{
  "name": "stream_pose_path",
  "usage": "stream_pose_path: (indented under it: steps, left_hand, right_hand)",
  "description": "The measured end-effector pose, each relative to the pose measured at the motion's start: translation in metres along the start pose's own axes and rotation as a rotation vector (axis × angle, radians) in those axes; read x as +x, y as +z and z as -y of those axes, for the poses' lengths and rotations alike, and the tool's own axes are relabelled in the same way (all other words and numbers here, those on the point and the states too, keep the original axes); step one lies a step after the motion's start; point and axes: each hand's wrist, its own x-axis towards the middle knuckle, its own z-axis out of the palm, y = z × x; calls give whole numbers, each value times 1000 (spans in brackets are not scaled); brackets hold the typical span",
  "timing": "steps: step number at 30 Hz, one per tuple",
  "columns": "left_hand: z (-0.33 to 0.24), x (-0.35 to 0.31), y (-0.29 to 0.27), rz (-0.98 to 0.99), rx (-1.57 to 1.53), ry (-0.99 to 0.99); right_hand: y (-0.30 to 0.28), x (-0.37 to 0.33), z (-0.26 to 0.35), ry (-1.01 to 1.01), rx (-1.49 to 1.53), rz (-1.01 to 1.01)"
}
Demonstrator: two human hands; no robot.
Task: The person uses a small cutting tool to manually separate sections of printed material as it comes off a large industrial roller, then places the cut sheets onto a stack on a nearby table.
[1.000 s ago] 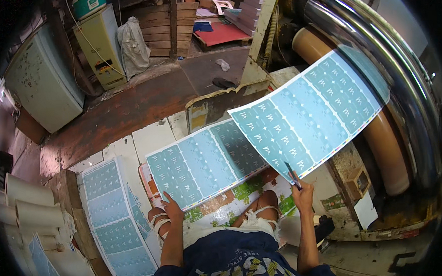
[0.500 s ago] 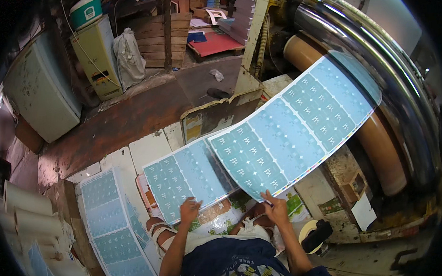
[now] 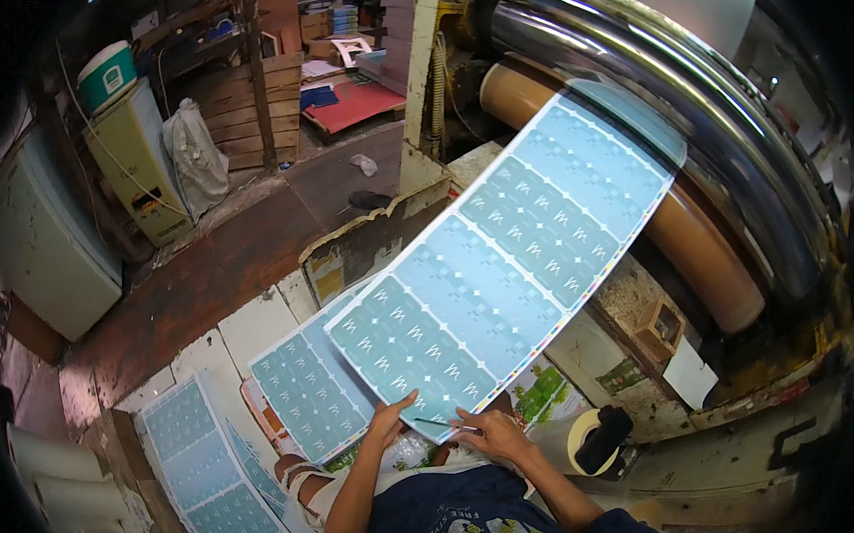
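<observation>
Before the chrome roller point(image 3: 658, 90), your left hand point(image 3: 388, 424) is pinching the near edge of the downward-sloping printed sheet point(image 3: 466, 286), probably light, floppy, crease-prone and best held by its margins, while your right hand point(image 3: 499, 435) is gripping a slim dark tool point(image 3: 438, 422).

Sheet point(image 3: 498, 263) over stack point(image 3: 304, 391); rollers point(image 3: 628, 67) right

navy shirt point(image 3: 409, 510) | yellow-white chest print point(image 3: 501, 532) | navy sleeve point(image 3: 621, 527) | pale, seemingly frayed shorts point(image 3: 325, 497)

The long printed sheet point(image 3: 475, 283) looks like smooth paper, the roller point(image 3: 629, 86) glossy metal, the slats point(image 3: 230, 113) rough wood.
</observation>
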Motion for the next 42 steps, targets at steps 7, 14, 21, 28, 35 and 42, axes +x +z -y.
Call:
stream_pose_path:
  steps: [7, 14, 21, 28, 35, 42]
  left_hand:
    - [2, -12, -20, -33, 37, 157]
    - [-16, -40, -15, -140, 33, 339]
    - [-36, -71, 5, -169, 92, 382]
    - [-45, -83, -4, -275, 234, 367]
    - [-34, -101, -80, -313, 166, 347]
    - [17, -139, -239, -375, 101, 281]
  right_hand:
    - [-114, 16, -5, 248, 292, -8]
    - [-306, 23, -46, 248, 617, -961]
    - [-427, 6, -163, 285, 516, -1148]
    - [-437, 10, -218, 332, 509, -1094]
    - [-356, 26, -185, 383, 537, -1005]
    - [-216, 40, -153, 400, -516, -1173]
